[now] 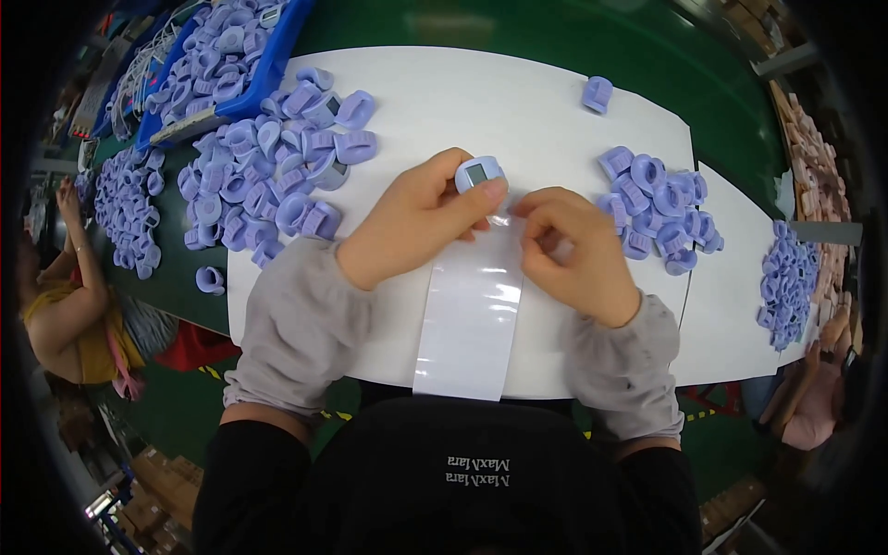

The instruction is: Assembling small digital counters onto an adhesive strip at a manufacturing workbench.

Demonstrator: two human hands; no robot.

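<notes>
My left hand (407, 227) is closed on a small lilac plastic device with a grey display window (480, 173), its thumb along the lower edge of the casing. Just right of it, my right hand (581, 257) has its fingers curled in a pinch; whatever they hold, if anything, is too small to make out. Beneath and between both hands, a long strip of glossy clear film (467, 338) runs over the white tabletop (444, 83) to its near edge. The strip's far end is partly hidden by my hands.
Heaped lilac devices (264, 176) lie left, with a smaller group (657, 203) right and a single one (598, 94) far right. A blue bin (277, 65) full of them stands far left. Other people (79, 324) sit at both sides near further piles (786, 287).
</notes>
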